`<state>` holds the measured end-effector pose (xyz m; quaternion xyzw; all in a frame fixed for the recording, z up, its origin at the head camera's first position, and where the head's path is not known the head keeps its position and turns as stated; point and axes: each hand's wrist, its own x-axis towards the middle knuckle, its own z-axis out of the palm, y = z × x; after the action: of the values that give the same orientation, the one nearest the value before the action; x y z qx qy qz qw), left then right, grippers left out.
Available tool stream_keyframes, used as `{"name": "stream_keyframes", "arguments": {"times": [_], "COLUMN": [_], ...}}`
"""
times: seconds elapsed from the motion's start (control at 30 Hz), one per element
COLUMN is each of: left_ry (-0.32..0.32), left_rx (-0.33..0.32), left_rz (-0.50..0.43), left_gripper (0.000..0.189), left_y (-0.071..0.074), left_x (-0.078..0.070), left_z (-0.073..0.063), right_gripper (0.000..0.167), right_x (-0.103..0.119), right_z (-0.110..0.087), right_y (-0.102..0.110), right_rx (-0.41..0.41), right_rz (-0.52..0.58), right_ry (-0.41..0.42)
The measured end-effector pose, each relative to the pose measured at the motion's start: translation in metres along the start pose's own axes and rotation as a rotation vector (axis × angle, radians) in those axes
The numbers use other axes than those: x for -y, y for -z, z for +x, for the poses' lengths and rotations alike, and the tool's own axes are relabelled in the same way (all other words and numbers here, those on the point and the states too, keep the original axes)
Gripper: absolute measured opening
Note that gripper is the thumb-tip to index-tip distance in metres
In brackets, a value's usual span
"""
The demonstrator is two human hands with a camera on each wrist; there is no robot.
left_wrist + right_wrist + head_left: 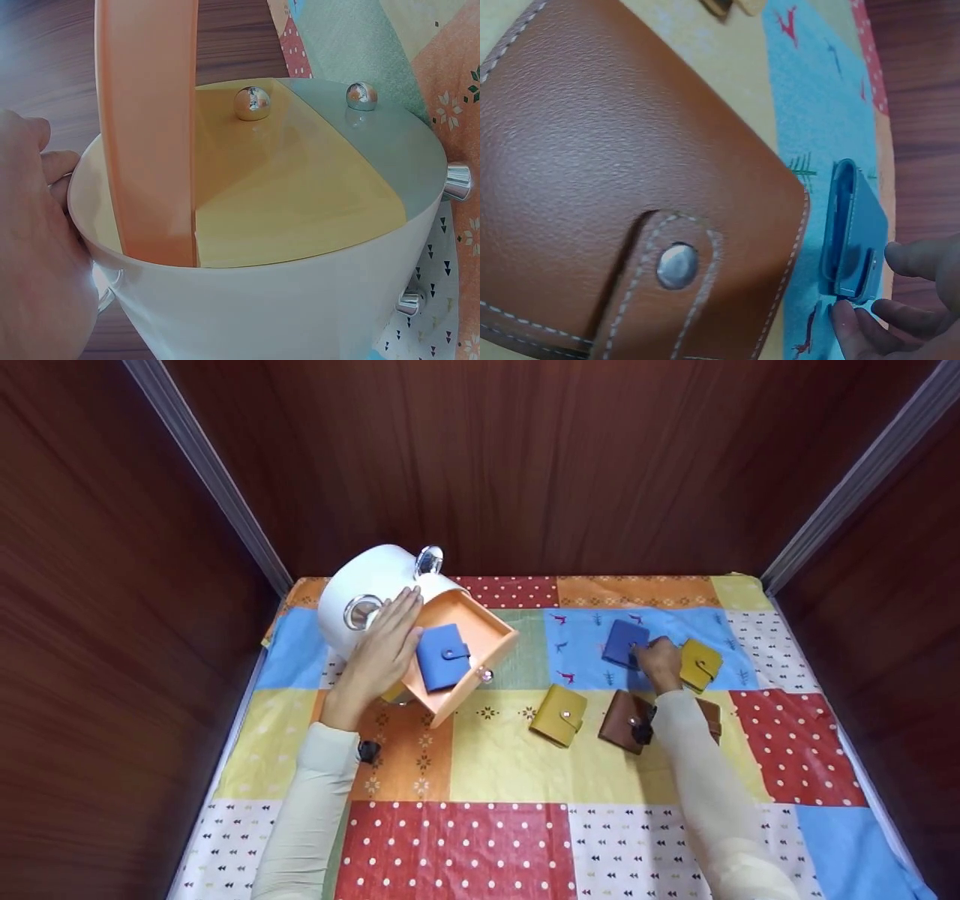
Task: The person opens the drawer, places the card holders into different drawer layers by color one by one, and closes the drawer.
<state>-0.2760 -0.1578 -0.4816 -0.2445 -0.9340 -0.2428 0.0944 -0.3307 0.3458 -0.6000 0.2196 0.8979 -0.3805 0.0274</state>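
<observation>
My left hand (382,649) lies with straight fingers against a white rounded drawer box (375,570). Its orange drawer (487,619) is pulled out and contains a blue wallet (442,658) with a snap strap. In the left wrist view, the box front has a yellow drawer (300,187) and a grey-green drawer (375,127), both with chrome knobs. At the right, my right hand (661,664) pinches the snap-side edge of another blue wallet (862,232) at the cloth, thumb on one side and fingertips on the other.
A yellow wallet (559,714) and a brown wallet (626,720) lie near the middle. Another yellow wallet (701,664) is beside my right hand; a second brown wallet (710,716) is partly hidden by the sleeve. Wood-grain panels (525,472) enclose the patchwork cloth (495,765).
</observation>
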Motion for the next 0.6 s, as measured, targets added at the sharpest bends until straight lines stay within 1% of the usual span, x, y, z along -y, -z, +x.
{"name": "stream_keyframes", "arguments": {"times": [0.1,0.2,0.3,0.43,0.6], "left_ry": [-0.011,-0.012,-0.007,-0.001,0.006], "left_rx": [-0.01,-0.01,-0.003,0.003,0.005], "left_rz": [-0.007,-0.006,-0.003,0.0,0.001], "left_gripper": [0.056,0.056,0.056,0.056,0.057], "left_y": [0.0,-0.0001,-0.0004,-0.0003,0.0002], "left_x": [-0.0004,-0.0001,0.0004,0.0002,-0.0003], "left_z": [0.0,-0.0006,-0.0009,-0.001,-0.0009], "right_gripper": [0.023,0.027,0.033,0.041,0.049], "right_x": [-0.0013,-0.0022,-0.0027,-0.0044,-0.007], "right_z": [-0.0023,-0.0045,-0.0063,-0.0076,-0.0081], "right_y": [0.0002,-0.0014,-0.0038,-0.0057,-0.007], "right_rx": [0.021,0.037,0.029,-0.004,-0.011], "right_rz": [0.009,0.015,0.004,-0.017,-0.012], "right_ry": [-0.002,0.003,0.01,0.011,-0.009]}}
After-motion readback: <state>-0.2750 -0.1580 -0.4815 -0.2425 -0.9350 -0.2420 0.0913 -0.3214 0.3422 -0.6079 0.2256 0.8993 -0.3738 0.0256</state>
